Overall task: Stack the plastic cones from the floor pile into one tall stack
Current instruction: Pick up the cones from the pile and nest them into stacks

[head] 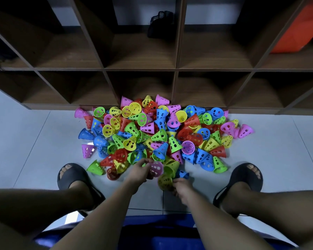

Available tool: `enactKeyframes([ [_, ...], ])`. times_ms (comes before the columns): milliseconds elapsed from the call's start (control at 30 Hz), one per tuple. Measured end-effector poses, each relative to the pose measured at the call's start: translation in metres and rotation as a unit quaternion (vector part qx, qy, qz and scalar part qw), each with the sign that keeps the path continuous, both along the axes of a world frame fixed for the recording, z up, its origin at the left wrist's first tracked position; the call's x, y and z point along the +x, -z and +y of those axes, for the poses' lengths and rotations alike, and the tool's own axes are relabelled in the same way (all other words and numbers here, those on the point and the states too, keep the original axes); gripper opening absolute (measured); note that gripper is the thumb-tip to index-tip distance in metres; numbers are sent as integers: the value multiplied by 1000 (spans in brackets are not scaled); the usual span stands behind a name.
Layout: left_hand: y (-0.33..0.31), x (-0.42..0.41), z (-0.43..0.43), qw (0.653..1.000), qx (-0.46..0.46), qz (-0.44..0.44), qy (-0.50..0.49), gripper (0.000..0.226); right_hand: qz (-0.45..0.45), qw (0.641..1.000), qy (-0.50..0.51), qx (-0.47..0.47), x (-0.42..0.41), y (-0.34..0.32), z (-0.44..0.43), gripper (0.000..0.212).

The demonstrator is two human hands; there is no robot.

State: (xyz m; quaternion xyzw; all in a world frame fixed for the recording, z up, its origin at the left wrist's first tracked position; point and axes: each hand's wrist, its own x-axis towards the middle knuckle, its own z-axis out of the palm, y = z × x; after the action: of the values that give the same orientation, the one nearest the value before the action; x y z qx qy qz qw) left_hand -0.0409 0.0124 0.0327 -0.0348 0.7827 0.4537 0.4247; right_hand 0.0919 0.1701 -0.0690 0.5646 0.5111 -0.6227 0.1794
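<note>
While the left hand (140, 171) curls its fingers round a pink cone (157, 168) low in the middle of the frame, the right hand (182, 186) just beside it grips a yellow cone (165, 180). Both cones are blurred, and whether they touch I cannot tell. They sit at the near edge of the pile of cones (152, 134), which spreads over the floor (34, 141) at centre frame and reaches the foot of the shelf unit (105, 69).

The cones are hollow, tapered plastic pierced with holes, in pink, yellow, green, blue and red, lying jumbled at every angle. The floor is smooth pale grey tile with thin joints, and bare tile lies left and right of the pile. A left sandal (70, 175) and a right sandal (246, 175), both black, flank the hands.

The shelf unit is dark wood grain with square open compartments. A black bag (160, 22) sits in an upper middle compartment and an orange object (300, 33) at upper right. A blue seat (157, 231) edges the bottom.
</note>
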Motion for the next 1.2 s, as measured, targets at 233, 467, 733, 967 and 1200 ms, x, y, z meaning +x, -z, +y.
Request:
enactKeyframes([
  [233, 1, 25, 23, 995, 10, 12, 101, 20, -17, 998, 51, 43, -10, -15, 3, 18],
  [467, 31, 39, 17, 992, -19, 22, 123, 19, -26, 986, 50, 156, -7, 29, 17, 23],
  [733, 40, 43, 22, 991, -20, -59, 117, 24, -15, 978, -32, 205, -1, -22, 14, 43],
  [967, 62, 22, 13, 997, 12, -56, -52, 23, -24, 969, 40, 244, 4, -30, 33, 28],
  [1200, 74, -13, 14, 982, 16, 14, -190, 15, 13, 959, 134, 251, 5, -45, 46, 13],
])
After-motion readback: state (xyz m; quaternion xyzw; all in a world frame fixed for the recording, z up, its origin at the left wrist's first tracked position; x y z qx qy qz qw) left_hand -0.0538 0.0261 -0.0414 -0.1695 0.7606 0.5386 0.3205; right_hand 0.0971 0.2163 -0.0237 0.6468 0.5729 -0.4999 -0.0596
